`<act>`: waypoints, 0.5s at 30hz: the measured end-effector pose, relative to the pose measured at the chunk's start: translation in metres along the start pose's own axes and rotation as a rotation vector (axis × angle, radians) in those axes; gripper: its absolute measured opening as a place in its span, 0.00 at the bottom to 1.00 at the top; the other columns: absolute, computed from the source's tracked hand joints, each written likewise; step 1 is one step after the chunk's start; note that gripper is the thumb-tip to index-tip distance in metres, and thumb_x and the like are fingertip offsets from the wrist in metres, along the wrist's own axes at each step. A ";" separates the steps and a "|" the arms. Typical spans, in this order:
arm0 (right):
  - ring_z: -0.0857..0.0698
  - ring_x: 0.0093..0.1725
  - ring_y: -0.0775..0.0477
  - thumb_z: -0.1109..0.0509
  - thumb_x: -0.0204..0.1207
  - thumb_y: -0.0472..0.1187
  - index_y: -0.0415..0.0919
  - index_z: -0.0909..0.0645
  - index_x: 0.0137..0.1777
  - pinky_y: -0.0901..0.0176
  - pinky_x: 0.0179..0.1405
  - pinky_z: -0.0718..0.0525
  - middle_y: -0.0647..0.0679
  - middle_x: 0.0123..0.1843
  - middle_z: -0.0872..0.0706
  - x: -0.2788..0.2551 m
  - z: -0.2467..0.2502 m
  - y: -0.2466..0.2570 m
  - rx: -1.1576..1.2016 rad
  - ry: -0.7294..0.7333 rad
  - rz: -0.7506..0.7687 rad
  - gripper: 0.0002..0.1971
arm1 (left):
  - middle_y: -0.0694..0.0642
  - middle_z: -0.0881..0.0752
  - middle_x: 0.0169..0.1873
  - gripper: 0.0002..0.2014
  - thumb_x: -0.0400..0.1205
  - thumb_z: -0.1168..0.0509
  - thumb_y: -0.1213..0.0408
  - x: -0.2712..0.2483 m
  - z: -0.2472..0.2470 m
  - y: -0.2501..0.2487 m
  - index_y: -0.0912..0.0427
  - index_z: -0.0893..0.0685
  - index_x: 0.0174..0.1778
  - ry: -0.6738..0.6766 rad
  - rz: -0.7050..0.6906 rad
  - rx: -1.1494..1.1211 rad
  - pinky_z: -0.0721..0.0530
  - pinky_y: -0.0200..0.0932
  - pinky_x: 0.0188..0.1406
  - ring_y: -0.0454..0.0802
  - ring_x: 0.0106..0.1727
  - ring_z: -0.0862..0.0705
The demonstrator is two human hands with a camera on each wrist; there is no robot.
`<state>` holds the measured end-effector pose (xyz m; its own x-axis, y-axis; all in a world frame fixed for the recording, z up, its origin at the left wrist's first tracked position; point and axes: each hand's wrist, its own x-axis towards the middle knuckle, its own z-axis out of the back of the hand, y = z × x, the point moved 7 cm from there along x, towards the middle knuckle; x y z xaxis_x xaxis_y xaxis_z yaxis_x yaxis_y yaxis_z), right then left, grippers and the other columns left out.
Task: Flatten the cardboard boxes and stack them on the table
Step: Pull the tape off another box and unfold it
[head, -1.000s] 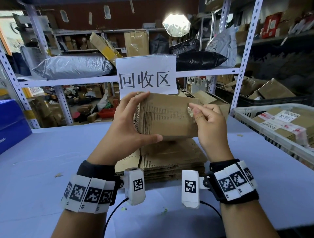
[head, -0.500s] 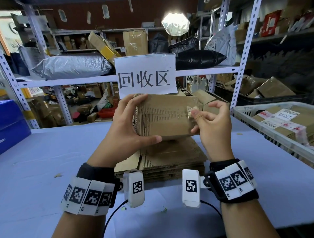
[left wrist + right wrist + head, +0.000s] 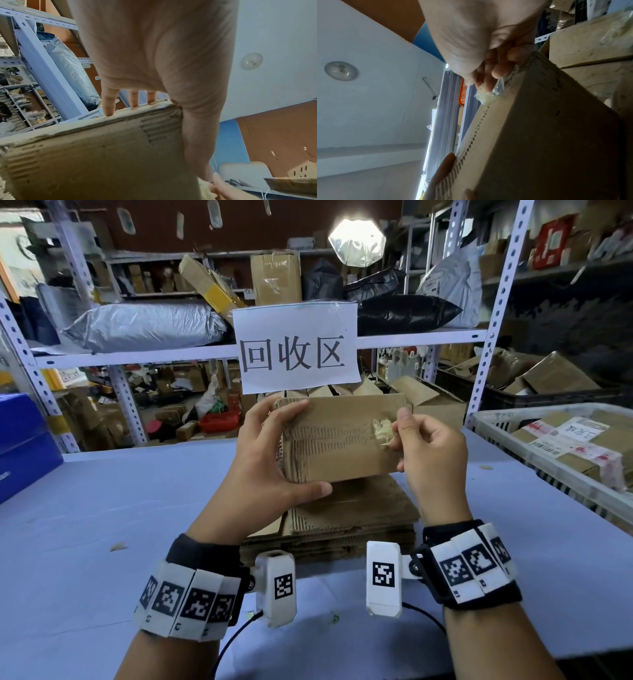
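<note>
The left hand grips the box above the stack on the table while the right hand pinches a tape scrap, so peeling seems under way; pulling it free and collapsing the box likely comes next.

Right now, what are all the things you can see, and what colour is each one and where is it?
cardboard box: one, brown, held up above the table.
tape scrap: one, yellowish clear, on the box's right end.
flattened cardboard stack: one pile, brown, on the table under the box.
table: one, pale blue.
paper sign: one, white with black characters, on the shelf rail.
white basket: one, right edge of the table, holding labelled brown parcels.
blue bin: one, far left.
silver mailer bag: one, on the shelf.
black bags: a few, on the shelf.
wrist cameras: two, white.
left hand: grips the box's left end.
right hand: pinches the tape scrap.
</note>
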<state>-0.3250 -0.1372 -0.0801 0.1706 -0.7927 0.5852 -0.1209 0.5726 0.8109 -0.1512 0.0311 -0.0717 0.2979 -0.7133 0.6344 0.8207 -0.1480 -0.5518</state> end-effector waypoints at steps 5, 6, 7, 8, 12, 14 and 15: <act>0.23 0.31 0.60 0.26 0.74 0.64 0.53 0.18 0.40 0.68 0.31 0.25 0.59 0.30 0.20 0.001 -0.004 0.002 -0.091 0.054 0.057 0.16 | 0.38 0.40 0.79 0.50 0.59 0.19 0.40 0.000 0.003 0.001 0.31 0.31 0.79 -0.015 0.015 -0.014 0.29 0.55 0.83 0.44 0.84 0.38; 0.23 0.32 0.59 0.24 0.71 0.65 0.53 0.20 0.41 0.65 0.34 0.23 0.58 0.33 0.20 0.002 -0.006 0.001 -0.104 0.078 0.045 0.17 | 0.38 0.40 0.79 0.50 0.59 0.19 0.40 0.000 0.003 0.001 0.31 0.31 0.79 -0.016 0.016 -0.011 0.29 0.55 0.83 0.45 0.84 0.38; 0.22 0.34 0.57 0.23 0.69 0.65 0.53 0.21 0.41 0.62 0.35 0.22 0.56 0.35 0.20 0.003 -0.007 -0.001 -0.118 0.096 0.029 0.18 | 0.38 0.40 0.79 0.50 0.59 0.19 0.40 0.000 0.002 0.001 0.31 0.31 0.79 -0.015 0.015 -0.008 0.29 0.56 0.83 0.45 0.84 0.38; 0.22 0.35 0.57 0.21 0.68 0.64 0.53 0.22 0.41 0.61 0.36 0.22 0.56 0.36 0.19 0.003 -0.007 -0.002 -0.135 0.104 0.019 0.19 | 0.39 0.40 0.79 0.50 0.59 0.19 0.40 0.000 0.001 0.000 0.32 0.31 0.79 -0.013 0.014 -0.005 0.29 0.57 0.83 0.46 0.85 0.38; 0.21 0.36 0.56 0.22 0.71 0.62 0.53 0.23 0.39 0.59 0.34 0.25 0.57 0.36 0.18 0.004 -0.002 -0.002 -0.225 0.071 0.030 0.17 | 0.40 0.40 0.79 0.51 0.58 0.19 0.40 0.000 0.001 -0.001 0.32 0.31 0.80 -0.009 0.010 -0.003 0.29 0.56 0.83 0.45 0.84 0.38; 0.19 0.38 0.56 0.25 0.75 0.61 0.53 0.22 0.39 0.58 0.34 0.23 0.57 0.37 0.17 0.004 0.001 -0.002 -0.235 0.058 0.023 0.14 | 0.38 0.41 0.79 0.50 0.58 0.19 0.39 0.000 0.002 0.000 0.30 0.31 0.79 -0.008 0.018 -0.002 0.29 0.55 0.83 0.45 0.84 0.38; 0.18 0.38 0.58 0.27 0.77 0.60 0.54 0.21 0.39 0.59 0.34 0.23 0.57 0.37 0.16 0.005 0.003 -0.002 -0.242 0.053 0.016 0.13 | 0.37 0.41 0.79 0.50 0.58 0.19 0.39 0.001 0.002 0.000 0.29 0.32 0.79 -0.009 0.024 -0.003 0.29 0.53 0.82 0.44 0.84 0.38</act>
<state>-0.3265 -0.1424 -0.0789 0.2224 -0.7745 0.5922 0.1127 0.6238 0.7734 -0.1498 0.0319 -0.0704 0.3223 -0.7106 0.6255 0.8118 -0.1325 -0.5687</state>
